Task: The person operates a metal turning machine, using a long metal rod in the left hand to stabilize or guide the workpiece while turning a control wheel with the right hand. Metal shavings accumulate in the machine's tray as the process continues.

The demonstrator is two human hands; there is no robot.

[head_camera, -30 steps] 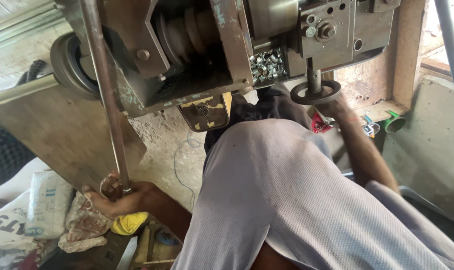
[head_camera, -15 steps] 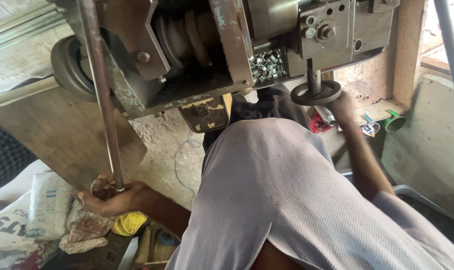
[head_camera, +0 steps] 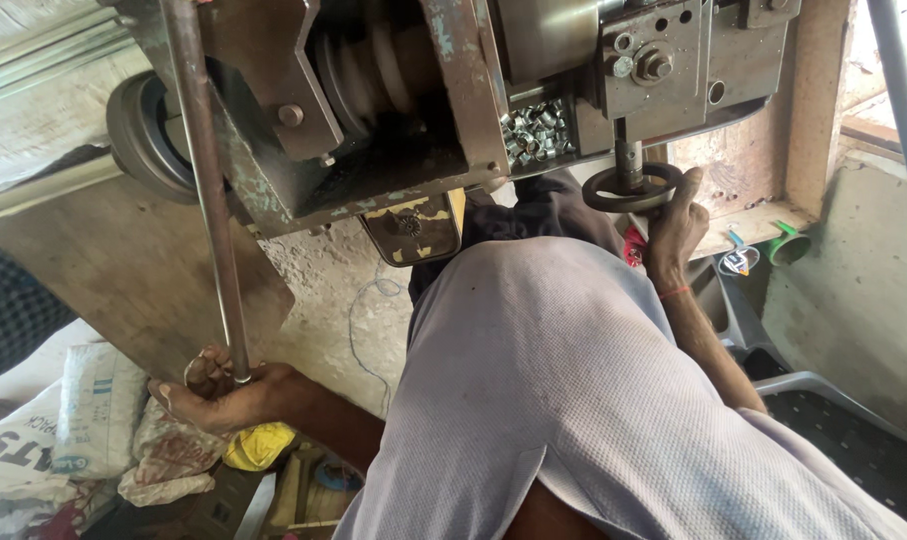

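The rod (head_camera: pixel 205 190) is a long bare steel bar that runs down from the top of the machine (head_camera: pixel 393 110), past its left side, to the person's left hand (head_camera: pixel 218 392) low in the view. The left fingers (head_camera: pixel 205 368) are clenched round the rod's lower end, the thumb and palm under it, so the bar is held steady and near upright, leaning a little. On the other side the right hand (head_camera: pixel 673 215) reaches up to the small dark handwheel (head_camera: pixel 630 187) that hangs on a short shaft beneath the machine; its fingers (head_camera: pixel 685 188) are curled over the rim of the wheel in a firm hold. Between the two arms the person's back, in a pale grey shirt (head_camera: pixel 573 390), fills the middle of the view. Above the wheel an open pocket in the machine holds a heap of small shiny metal pieces (head_camera: pixel 535 130), and to the left sit a stepped pulley (head_camera: pixel 373 70) and a dark round wheel (head_camera: pixel 138 135). Near the left hand lie printed sacks (head_camera: pixel 83 400), crumpled rags (head_camera: pixel 168 460) and something yellow (head_camera: pixel 258 445) on the floor. As a judgement, the work looks to be in mid-course: both hands are set on their holds, the rod is in the machine, and nothing shows a finished piece or a cut end.
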